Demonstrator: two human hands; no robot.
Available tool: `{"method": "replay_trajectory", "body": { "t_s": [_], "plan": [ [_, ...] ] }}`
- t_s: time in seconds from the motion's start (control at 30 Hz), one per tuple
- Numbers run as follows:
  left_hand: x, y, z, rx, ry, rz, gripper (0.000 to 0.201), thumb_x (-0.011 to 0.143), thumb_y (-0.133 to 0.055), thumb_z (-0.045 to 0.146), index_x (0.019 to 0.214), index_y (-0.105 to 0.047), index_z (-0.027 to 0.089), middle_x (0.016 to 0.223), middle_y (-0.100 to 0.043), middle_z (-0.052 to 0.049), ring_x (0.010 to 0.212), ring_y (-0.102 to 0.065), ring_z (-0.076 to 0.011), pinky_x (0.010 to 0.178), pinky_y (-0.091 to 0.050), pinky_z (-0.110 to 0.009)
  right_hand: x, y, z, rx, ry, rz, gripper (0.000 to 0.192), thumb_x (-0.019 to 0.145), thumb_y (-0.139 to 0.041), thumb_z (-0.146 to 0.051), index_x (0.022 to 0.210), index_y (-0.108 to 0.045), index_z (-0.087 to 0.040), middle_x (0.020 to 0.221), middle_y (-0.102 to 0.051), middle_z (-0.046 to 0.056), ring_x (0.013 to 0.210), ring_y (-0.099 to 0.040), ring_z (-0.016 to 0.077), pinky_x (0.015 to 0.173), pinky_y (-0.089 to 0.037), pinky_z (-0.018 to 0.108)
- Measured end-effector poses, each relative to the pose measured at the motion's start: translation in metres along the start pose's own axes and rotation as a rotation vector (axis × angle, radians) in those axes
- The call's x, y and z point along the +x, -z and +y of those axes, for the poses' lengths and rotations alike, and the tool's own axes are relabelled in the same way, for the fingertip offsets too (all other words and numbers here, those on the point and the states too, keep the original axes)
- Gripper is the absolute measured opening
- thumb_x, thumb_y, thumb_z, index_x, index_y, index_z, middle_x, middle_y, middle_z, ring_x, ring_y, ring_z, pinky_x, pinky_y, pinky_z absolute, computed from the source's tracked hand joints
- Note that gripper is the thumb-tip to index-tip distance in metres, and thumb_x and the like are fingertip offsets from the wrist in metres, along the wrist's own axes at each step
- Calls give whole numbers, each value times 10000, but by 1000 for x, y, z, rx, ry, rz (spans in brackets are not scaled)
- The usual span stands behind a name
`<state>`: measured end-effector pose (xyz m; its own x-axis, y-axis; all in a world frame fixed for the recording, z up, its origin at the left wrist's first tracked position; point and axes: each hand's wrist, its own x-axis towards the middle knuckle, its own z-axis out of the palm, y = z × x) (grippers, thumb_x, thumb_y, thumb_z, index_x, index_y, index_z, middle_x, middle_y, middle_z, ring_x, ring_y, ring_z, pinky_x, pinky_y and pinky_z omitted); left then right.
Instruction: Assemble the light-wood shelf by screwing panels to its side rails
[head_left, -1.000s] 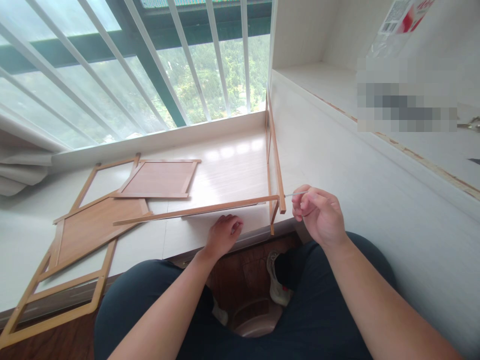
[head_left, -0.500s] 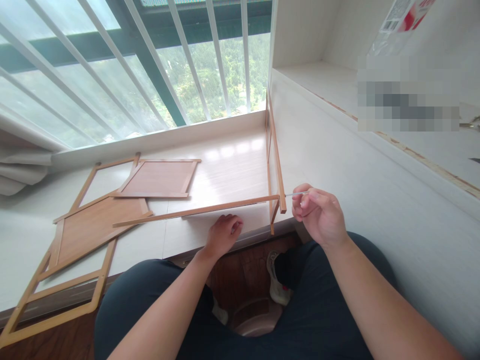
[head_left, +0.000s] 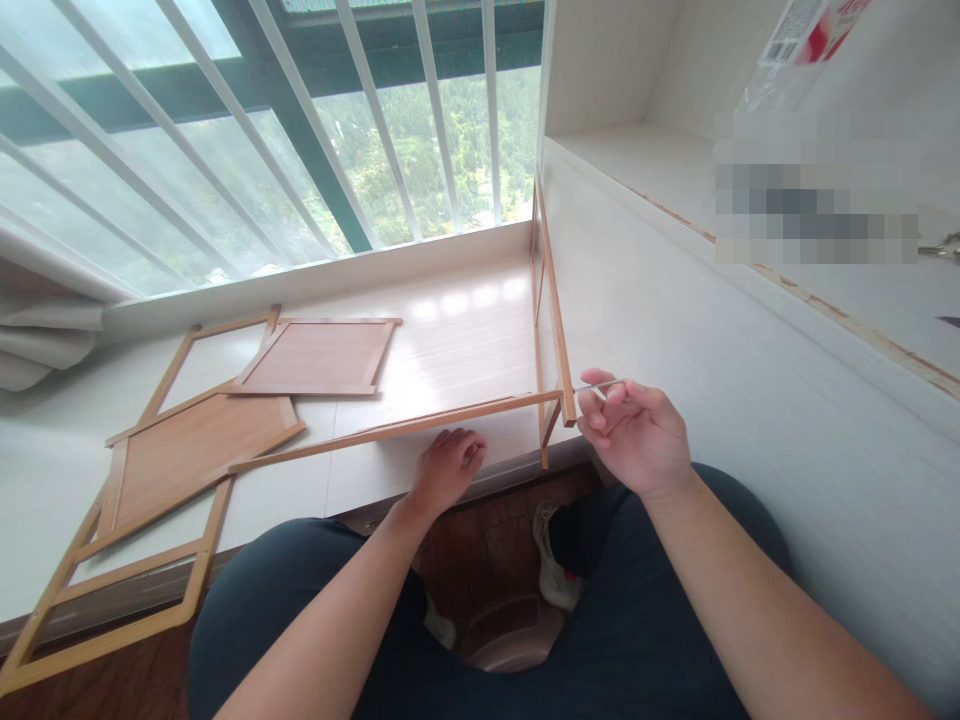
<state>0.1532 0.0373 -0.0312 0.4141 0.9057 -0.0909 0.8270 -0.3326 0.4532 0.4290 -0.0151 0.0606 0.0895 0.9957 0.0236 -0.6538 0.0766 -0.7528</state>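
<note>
Between the thumb and fingers of my right hand (head_left: 634, 430) is a thin metal rod, which looks like a hex key (head_left: 600, 385). Its far end meets the outer side of an upright wooden frame (head_left: 555, 300), near the front corner. A long wooden rail (head_left: 397, 429) joins that frame from the left, seen nearly edge-on. My left hand (head_left: 448, 465) is curled closed just below the rail, by the ledge's front edge. Whether anything is inside its fingers is hidden.
Two wooden panels (head_left: 322, 357) (head_left: 195, 460) lie on the white window ledge (head_left: 465, 350) to the left, with an open wooden frame (head_left: 120, 632) under them, jutting past the edge. A white side wall (head_left: 712, 400) rises on the right. White bars (head_left: 442, 130) cross the window.
The rail's left end has swung down toward me. My right fingers have shifted around the hex key and spread slightly. My left hand stays in place.
</note>
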Motion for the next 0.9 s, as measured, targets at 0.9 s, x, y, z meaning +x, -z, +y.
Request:
{"method": "replay_trajectory", "body": {
  "t_s": [0.9],
  "plan": [
    [0,1,1,-2,12,-11,171,1019,-582,291,1025,-746,241,959,-740,-33,999,-660,-226,856,-461,-332,-4,-2,-4,118,-36,-17,225,820,-650,-295,839,-871,-259,1077,-806,40,610,-479,122,434,-401,234]
  ]
}}
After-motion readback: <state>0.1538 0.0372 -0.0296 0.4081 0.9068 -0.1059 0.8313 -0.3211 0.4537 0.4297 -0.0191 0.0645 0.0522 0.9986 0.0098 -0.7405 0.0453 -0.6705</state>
